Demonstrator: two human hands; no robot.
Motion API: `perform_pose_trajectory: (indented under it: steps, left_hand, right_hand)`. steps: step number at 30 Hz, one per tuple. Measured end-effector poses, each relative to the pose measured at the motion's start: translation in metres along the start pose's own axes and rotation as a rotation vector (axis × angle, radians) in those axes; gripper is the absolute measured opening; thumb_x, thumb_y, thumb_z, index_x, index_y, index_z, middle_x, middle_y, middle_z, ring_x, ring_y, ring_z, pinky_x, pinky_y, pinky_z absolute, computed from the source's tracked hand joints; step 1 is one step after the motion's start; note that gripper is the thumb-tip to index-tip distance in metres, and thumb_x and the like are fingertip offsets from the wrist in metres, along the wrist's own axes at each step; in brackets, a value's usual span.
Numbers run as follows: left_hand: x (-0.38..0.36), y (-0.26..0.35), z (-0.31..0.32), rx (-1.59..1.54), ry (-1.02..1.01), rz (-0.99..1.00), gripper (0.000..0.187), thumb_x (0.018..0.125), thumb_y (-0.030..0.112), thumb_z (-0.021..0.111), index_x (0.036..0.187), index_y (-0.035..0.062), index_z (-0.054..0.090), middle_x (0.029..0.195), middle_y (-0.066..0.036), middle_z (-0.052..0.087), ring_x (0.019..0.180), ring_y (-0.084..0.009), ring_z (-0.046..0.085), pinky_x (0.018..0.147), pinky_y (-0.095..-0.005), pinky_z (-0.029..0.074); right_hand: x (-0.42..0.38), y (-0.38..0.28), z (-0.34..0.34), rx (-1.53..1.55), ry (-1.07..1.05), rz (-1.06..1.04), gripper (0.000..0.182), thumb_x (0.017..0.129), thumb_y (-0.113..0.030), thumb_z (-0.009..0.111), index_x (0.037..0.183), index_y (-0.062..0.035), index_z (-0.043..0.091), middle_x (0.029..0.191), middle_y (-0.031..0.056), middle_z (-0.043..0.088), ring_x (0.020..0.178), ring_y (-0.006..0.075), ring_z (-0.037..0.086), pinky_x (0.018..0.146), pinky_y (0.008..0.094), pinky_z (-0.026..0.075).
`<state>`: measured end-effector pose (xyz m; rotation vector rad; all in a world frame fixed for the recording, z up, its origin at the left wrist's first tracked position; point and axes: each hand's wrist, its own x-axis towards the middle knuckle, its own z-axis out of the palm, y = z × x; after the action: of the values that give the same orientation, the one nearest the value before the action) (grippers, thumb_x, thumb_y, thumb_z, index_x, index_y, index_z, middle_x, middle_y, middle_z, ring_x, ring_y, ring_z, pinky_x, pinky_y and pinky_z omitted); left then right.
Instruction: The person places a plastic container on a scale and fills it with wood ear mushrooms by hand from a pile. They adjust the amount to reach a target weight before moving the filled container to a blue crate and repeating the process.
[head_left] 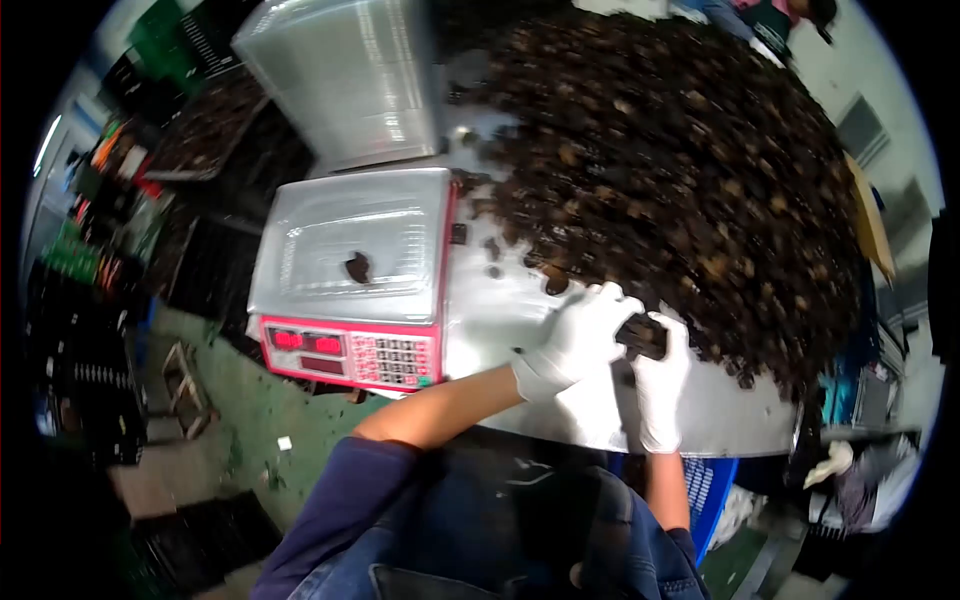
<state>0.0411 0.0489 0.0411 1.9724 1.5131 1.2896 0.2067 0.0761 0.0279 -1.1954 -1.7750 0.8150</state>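
My left hand [585, 338] and my right hand [663, 378], both in white gloves, meet at the near edge of a big heap of dark brown, glossy pieces [680, 170]. Between their curled fingers is a dark brown piece [643, 335]; blur hides its exact kind, and whether it is one piece or several. A lone brownish piece [555, 279] lies just beyond my left hand. To the left stands a digital scale [350, 352] with red trim and lit red digits. On its silvery platform [400, 225] sits one small dark piece [357, 267].
Behind the scale rises a stack of clear plastic trays [345, 85]. The metal table [740, 410] ends close to my body, with a blue crate [712, 490] below it. Dark crates [90, 380] stand at the left. Another person [775, 25] is at the far side.
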Motion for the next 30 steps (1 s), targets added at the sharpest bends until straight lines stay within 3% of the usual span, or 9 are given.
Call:
perform_pose_trajectory:
  steps: [4,6,10,12,14,20,22,25,30]
  left_hand:
    - [-0.010,0.015,-0.091,0.085,0.051,-0.031,0.048,0.067,0.004,0.073,0.113,0.0084,0.060,0.102,-0.009,0.054,0.100,-0.0288,0.057,0.081,-0.0379,0.053]
    - [-0.021,0.014,-0.138,0.211,0.077,-0.079,0.048,0.069,0.006,0.073,0.114,0.0113,0.061,0.105,-0.010,0.057,0.103,-0.0286,0.058,0.083,-0.0381,0.052]
    - [-0.049,0.007,-0.229,0.418,0.168,-0.239,0.042,0.067,0.006,0.072,0.109,0.0095,0.066,0.101,-0.009,0.061,0.099,-0.0298,0.060,0.086,-0.0367,0.051]
    - [-0.063,-0.002,-0.267,0.466,0.160,-0.329,0.046,0.064,0.004,0.073,0.110,0.0082,0.066,0.101,-0.010,0.060,0.102,-0.0303,0.059,0.091,-0.0373,0.049]
    - [-0.079,-0.025,-0.297,0.500,0.098,-0.326,0.048,0.064,0.005,0.075,0.111,0.0077,0.065,0.101,-0.009,0.059,0.101,-0.0306,0.059,0.091,-0.0367,0.049]
    - [-0.110,-0.075,-0.321,0.448,-0.031,-0.371,0.057,0.068,0.011,0.080,0.123,0.0110,0.063,0.117,-0.009,0.057,0.116,-0.0307,0.051,0.099,-0.0369,0.046]
    - [-0.115,-0.074,-0.325,0.396,-0.041,-0.427,0.066,0.069,0.017,0.084,0.131,0.0113,0.059,0.128,-0.011,0.054,0.125,-0.0322,0.048,0.106,-0.0377,0.042]
    - [-0.117,-0.069,-0.328,0.422,-0.017,-0.472,0.084,0.067,0.026,0.088,0.141,0.0102,0.051,0.147,-0.018,0.042,0.138,-0.0364,0.037,0.116,-0.0432,0.032]
    - [-0.125,-0.069,-0.319,0.481,0.104,-0.474,0.094,0.062,0.037,0.089,0.142,0.0083,0.050,0.150,-0.020,0.039,0.140,-0.0377,0.035,0.116,-0.0438,0.031]
  right_hand:
    - [0.023,-0.059,0.038,-0.019,-0.121,-0.132,0.049,0.061,0.013,0.059,0.107,-0.0012,0.063,0.111,0.0109,0.060,0.106,0.0258,0.061,0.095,0.0323,0.048]
    - [0.031,-0.104,0.065,0.096,-0.219,-0.277,0.046,0.063,0.005,0.068,0.108,-0.0025,0.064,0.110,0.0113,0.060,0.103,0.0261,0.062,0.091,0.0320,0.049]
    - [0.036,-0.172,0.141,0.068,-0.325,-0.401,0.048,0.063,0.007,0.064,0.109,-0.0037,0.063,0.108,0.0128,0.061,0.100,0.0289,0.064,0.089,0.0325,0.050]
    - [0.042,-0.182,0.178,0.128,-0.442,-0.436,0.044,0.067,-0.004,0.069,0.110,-0.0124,0.064,0.111,0.0100,0.061,0.106,0.0309,0.061,0.088,0.0391,0.051]
    - [0.042,-0.190,0.214,0.026,-0.531,-0.448,0.044,0.070,-0.006,0.068,0.113,-0.0134,0.063,0.112,0.0098,0.059,0.105,0.0315,0.059,0.088,0.0416,0.050]
    - [0.048,-0.176,0.246,-0.234,-0.568,-0.642,0.061,0.069,-0.015,0.072,0.128,-0.0133,0.059,0.125,0.0138,0.057,0.114,0.0356,0.056,0.096,0.0425,0.049]
    - [0.052,-0.180,0.234,-0.279,-0.586,-0.635,0.076,0.067,-0.016,0.075,0.139,-0.0139,0.051,0.136,0.0193,0.050,0.122,0.0374,0.051,0.102,0.0445,0.045]
    - [0.059,-0.192,0.216,-0.310,-0.661,-0.562,0.087,0.066,-0.026,0.084,0.144,-0.0140,0.046,0.143,0.0187,0.045,0.130,0.0365,0.045,0.108,0.0436,0.041]
    - [0.066,-0.173,0.232,-0.138,-0.626,-0.621,0.079,0.074,-0.024,0.078,0.144,-0.0102,0.044,0.144,0.0194,0.044,0.131,0.0371,0.044,0.108,0.0466,0.038]
